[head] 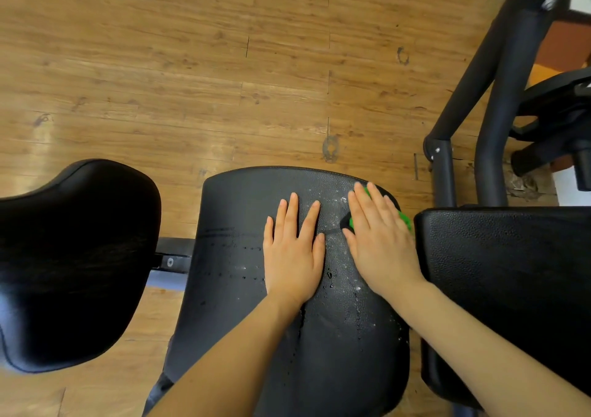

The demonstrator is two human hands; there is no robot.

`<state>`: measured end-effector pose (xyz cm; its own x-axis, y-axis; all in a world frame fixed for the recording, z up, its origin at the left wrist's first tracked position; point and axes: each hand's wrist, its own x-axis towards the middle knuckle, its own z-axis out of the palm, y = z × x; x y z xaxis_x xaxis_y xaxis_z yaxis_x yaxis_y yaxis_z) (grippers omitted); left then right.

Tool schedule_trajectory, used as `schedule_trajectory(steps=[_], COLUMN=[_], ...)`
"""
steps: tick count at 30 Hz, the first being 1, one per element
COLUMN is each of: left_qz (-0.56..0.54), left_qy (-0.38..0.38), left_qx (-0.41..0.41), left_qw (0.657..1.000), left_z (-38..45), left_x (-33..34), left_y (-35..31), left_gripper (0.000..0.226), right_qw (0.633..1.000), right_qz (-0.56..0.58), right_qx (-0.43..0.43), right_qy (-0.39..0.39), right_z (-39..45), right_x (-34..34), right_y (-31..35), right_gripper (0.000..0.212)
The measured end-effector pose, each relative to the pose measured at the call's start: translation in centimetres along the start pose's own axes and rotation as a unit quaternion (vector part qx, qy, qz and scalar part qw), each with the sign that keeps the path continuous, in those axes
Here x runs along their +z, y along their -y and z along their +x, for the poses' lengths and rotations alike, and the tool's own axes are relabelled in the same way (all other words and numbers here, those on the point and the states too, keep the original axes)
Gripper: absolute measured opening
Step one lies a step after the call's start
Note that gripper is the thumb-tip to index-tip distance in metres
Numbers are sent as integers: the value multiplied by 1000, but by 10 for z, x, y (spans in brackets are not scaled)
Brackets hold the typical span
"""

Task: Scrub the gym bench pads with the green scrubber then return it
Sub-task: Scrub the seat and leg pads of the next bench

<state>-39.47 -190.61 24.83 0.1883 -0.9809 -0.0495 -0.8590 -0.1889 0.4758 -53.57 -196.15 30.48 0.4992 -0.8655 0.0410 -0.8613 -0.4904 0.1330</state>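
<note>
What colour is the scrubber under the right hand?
Green scrubber, showing best in the head view.

Green scrubber (405, 217) mostly hidden under the right hand (382, 244) — only slivers show past the fingers and by the thumb, shape can't be told. Palm of the left hand (294, 250) covers part of the wet middle pad (243, 282). Both forearms cut off at the bottom edge. Pad right of the right hand (511, 288) cut off by the right edge; pad left of the left hand (70, 256) cut off at the left edge. Bench frame (174, 258) mostly hidden beneath the pads. Black machine (511, 80) beyond the right hand runs out of view — top and right.
</note>
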Motion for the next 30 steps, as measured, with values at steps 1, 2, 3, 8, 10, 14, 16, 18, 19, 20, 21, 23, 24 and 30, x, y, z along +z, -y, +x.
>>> schedule_trajectory(steps=[1,2,3,8,10,14,16,18,19,20,21,23,24,30], left_qz=[-2,-3,-3,-3,-2,1,-1,-3,-4,-5,-6,-6,-8,-12], left_qy=[-1,-2,-3,-5,-8,-7,-4,-4,-5,-7,-8,-10,-10,-13], left_qx=[-1,-1,-1,1,2,-1,-1,0,0,0,1,2,3,3], left_qw=[1000,1000,1000,1000,1000,1000,1000,1000,1000,1000,1000,1000,1000,1000], left_z=[0,0,0,-1,-1,0,0,0,0,0,0,0,0,0], left_x=[0,0,0,0,0,1,1,1,1,1,1,1,2,2], left_y=[0,0,0,0,0,1,1,1,1,1,1,1,1,0], left_gripper=[52,52,52,52,52,52,52,52,53,53,52,52,52,53], right_qw=[1000,1000,999,998,998,998,998,997,997,996,996,996,996,996], right_qz=[0,0,-2,2,6,9,12,16,14,11,8,2,0,-3], right_qx=[-11,-23,-35,-59,-66,-58,-60,-68,-72,-74,-75,-75,-76,-83], right_qy=[2,4,6,15,15,9,19,32,39,45,48,49,48,29], right_z=[8,15,22,39,38,19,0,-20,-29,-35,-38,-38,-36,-15], right_x=[1,1,2,5,3,-1,-4,-7,-8,-9,-10,-10,-9,-3], right_y=[-2,-3,-5,-11,-12,-7,-3,1,3,4,5,5,5,1], right_gripper=[57,58,58,59,58,53,55,57,57,57,57,57,56,56])
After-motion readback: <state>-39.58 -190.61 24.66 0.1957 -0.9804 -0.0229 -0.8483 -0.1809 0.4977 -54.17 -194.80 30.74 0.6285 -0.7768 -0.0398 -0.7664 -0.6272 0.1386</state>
